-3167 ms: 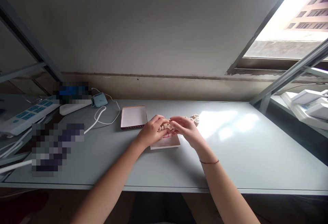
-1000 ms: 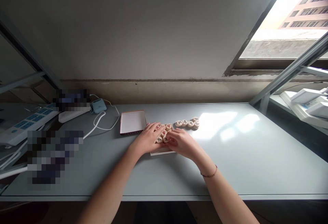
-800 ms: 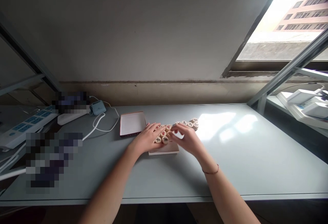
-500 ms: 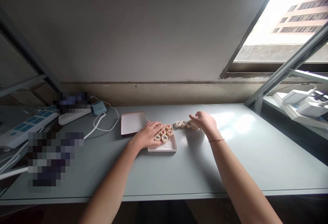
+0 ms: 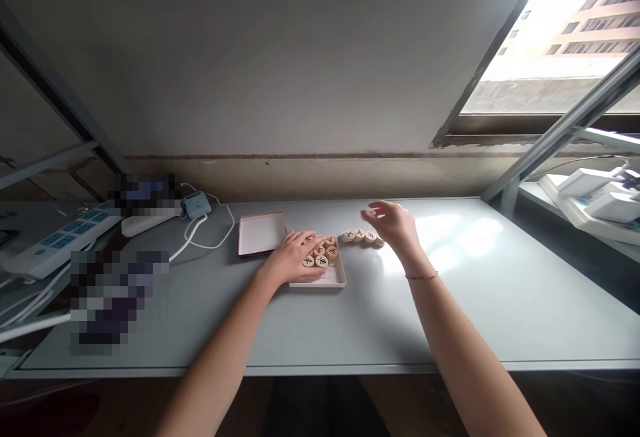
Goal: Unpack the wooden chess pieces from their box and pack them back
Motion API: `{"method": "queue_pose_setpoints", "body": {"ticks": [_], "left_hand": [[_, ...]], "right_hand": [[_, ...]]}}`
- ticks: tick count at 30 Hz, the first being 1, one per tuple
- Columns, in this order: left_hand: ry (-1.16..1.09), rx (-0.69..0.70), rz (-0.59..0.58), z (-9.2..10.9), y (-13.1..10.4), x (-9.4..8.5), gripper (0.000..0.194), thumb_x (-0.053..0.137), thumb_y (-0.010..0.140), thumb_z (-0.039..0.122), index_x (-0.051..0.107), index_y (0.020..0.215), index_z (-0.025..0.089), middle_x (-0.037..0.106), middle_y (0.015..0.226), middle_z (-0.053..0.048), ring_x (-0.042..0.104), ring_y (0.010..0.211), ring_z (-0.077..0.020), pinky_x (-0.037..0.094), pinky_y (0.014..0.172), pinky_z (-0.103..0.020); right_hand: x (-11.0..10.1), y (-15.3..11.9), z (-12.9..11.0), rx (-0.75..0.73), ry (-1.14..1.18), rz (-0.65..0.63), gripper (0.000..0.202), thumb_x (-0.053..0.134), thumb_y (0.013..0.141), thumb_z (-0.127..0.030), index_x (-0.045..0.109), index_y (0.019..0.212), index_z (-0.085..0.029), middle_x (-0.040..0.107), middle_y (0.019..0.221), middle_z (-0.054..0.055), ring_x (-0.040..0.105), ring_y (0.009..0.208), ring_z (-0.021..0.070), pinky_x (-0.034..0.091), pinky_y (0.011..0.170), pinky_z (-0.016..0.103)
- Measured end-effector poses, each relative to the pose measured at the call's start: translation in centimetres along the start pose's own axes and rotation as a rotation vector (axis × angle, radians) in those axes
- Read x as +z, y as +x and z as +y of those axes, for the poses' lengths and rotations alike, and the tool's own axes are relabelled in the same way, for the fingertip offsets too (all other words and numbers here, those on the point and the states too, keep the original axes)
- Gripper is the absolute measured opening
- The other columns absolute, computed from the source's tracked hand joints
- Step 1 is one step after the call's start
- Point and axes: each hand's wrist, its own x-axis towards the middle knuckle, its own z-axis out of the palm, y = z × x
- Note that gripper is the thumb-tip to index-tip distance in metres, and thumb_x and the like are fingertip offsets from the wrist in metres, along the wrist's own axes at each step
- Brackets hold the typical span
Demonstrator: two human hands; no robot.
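My left hand [image 5: 291, 255] lies flat over a shallow white box [image 5: 334, 279], its fingers spread and resting against round Chinese chess pieces [image 5: 321, 261] inside. Their red and black characters face up; the hand covers part of the group. To the right of the box, a short row of more chess pieces [image 5: 359, 235] sits on the table. Above the right end of this row hovers my right hand [image 5: 395, 225], with a bracelet on the wrist. Its thumb and fingers are curved and apart, and no piece is clearly visible between them.
The open box lid [image 5: 261, 234] lies left of the box on the grey table [image 5: 280, 337]. Power strips [image 5: 70, 235], cables and a light blue adapter [image 5: 197, 205] crowd the left side. White devices [image 5: 593, 193] stand beyond a metal frame post at right.
My right hand has risen off the end of the row and shifted slightly left. The left hand stays on the pieces in the box. The view has tilted slightly.
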Motion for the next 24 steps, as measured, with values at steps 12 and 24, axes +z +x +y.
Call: {"method": "queue_pose_setpoints", "body": {"ticks": [12,24], "left_hand": [[-0.124,0.054,0.251,3.6,2.4,-0.7,0.039,0.053,0.092,0.034,0.051,0.130,0.029,0.057,0.121,-0.005,0.062,0.102,-0.0193,0.050,0.088,-0.032],[-0.251,-0.034,0.346,3.8,1.7,1.2,0.009,0.062,0.082,0.020,0.061,0.091,0.022,0.057,0.102,-0.001,0.061,0.086,-0.0142,0.050,0.079,-0.027]], "right_hand": [[3.2,-6.1,-1.3,-0.107,0.904,-0.322,0.042,0.073,0.069,-0.052,0.066,0.092,-0.018,0.070,0.086,0.006,0.067,0.078,0.0186,0.057,0.062,0.029],[2.9,-5.7,-0.6,0.039,0.978,-0.224,0.041,0.074,0.068,-0.052,0.063,0.086,-0.017,0.066,0.081,0.005,0.066,0.065,0.0167,0.053,0.054,0.028]]}}
